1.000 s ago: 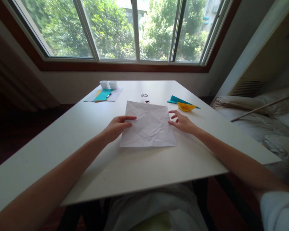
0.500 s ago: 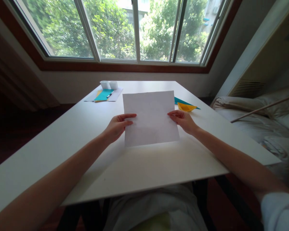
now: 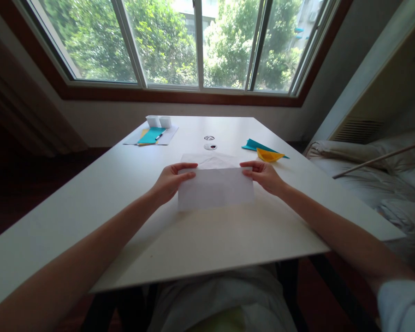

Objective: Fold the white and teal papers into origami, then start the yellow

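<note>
- Now my left hand (image 3: 168, 182) pinches the left edge of the white paper (image 3: 216, 189), thumb on top and fingers (image 3: 186, 166) curled over the upper fold, so that grip is closed on the sheet.
- My right hand (image 3: 265, 175) does the same at the right edge, thumb and fingers clamped on the upper corner; both grips hold the one paper.
- That paper sits in the middle of the tabletop (image 3: 207, 240), doubled over on itself, near edge resting on the surface, the folded flap facing me and a strip of the back layer showing above it.
- I judge it very light and limp: it will sag or flap if held by one corner, so two hands at opposite edges suit it.
- It looks thin and creases easily, so hard pinching would leave marks; I would hold it at the side edges near the fold line, with flat fingertips.
- On the smooth tabletop it should slide readily, so a palm pressing down would steady it better than a pinch.
- Tearing is the one fragility I see, mainly along any crease.
- Further off lie a yellow fold (image 3: 269, 155) touching a teal fold (image 3: 254, 145) on the right, and a teal sheet (image 3: 151, 135) with a pen (image 3: 158, 135) at the far left, all well apart from my hands.
</note>
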The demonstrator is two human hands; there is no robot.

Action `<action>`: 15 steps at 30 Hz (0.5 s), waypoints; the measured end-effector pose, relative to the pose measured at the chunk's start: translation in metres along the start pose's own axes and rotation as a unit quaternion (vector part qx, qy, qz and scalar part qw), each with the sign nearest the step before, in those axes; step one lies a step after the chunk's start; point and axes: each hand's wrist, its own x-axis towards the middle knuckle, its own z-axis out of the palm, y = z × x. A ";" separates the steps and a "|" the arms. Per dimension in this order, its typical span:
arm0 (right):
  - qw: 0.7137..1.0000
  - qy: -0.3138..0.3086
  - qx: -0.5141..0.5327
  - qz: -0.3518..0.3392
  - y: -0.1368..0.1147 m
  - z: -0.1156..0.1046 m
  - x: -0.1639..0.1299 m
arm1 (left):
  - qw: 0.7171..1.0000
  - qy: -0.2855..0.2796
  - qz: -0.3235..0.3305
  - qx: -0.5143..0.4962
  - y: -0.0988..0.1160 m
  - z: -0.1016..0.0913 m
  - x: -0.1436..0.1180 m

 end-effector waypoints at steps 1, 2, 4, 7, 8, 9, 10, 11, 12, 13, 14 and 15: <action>1.000 -0.006 -0.003 0.002 0.001 0.001 0.000 | 1.000 -0.001 -0.006 -0.002 0.000 0.000 0.000; 1.000 -0.014 -0.003 0.007 0.001 0.001 -0.001 | 1.000 -0.001 -0.011 -0.005 0.000 0.001 -0.001; 0.999 -0.033 0.008 0.025 0.000 0.001 -0.001 | 1.000 0.003 -0.015 -0.009 0.000 0.000 0.000; 0.998 -0.034 0.026 0.051 -0.003 -0.006 0.002 | 1.000 0.005 -0.018 -0.012 0.001 -0.001 0.001; 0.998 -0.025 0.024 0.059 -0.003 -0.009 0.005 | 1.000 0.000 -0.023 -0.016 0.002 -0.002 0.002; 0.997 -0.016 0.016 0.069 -0.004 -0.013 0.008 | 0.999 -0.008 -0.031 -0.020 0.003 -0.002 0.002; 0.997 -0.010 0.004 0.080 -0.006 -0.018 0.011 | 0.999 -0.018 -0.042 -0.024 0.005 -0.002 0.002; 0.995 -0.013 -0.012 0.094 -0.007 -0.022 0.015 | 0.998 -0.030 -0.055 -0.026 0.006 -0.003 0.003; 0.993 -0.024 -0.030 0.108 -0.009 -0.027 0.020 | 0.996 -0.045 -0.068 -0.026 0.008 -0.003 0.003; 0.991 -0.046 -0.044 0.119 -0.012 -0.031 0.025 | 0.995 -0.060 -0.079 -0.026 0.010 -0.003 0.004; 0.988 -0.073 -0.057 0.127 -0.015 -0.034 0.031 | 0.993 -0.077 -0.088 -0.026 0.011 -0.003 0.004; 0.984 -0.101 -0.063 0.131 -0.018 -0.036 0.036 | 0.991 -0.093 -0.095 -0.028 0.012 -0.003 0.005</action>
